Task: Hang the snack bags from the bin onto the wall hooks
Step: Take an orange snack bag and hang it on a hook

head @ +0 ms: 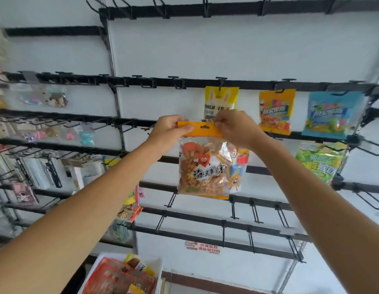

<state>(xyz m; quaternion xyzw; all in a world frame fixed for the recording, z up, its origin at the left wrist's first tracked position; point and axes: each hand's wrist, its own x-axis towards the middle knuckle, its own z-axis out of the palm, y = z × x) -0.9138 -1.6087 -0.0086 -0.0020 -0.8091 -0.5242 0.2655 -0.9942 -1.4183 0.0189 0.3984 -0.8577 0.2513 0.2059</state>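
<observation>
A clear snack bag [203, 166] with an orange header strip and brown crackers inside hangs in front of the wall rack, held up by both hands. My left hand [169, 129] pinches the header's left end, and my right hand [235, 126] pinches its right end. The header's hang hole sits level with a black rail of wall hooks [137, 124]. Behind the bag hangs another colourful bag [239, 164], partly hidden. The orange bin [103, 274] with more snack bags stands at the bottom, left of centre.
Hung bags fill the right side: a yellow one [221, 100], an orange one [276, 111], a blue one [332, 113], a green one [321, 162]. Bare black hooks [254, 211] jut from the lower rails. Small goods [44, 98] hang at left.
</observation>
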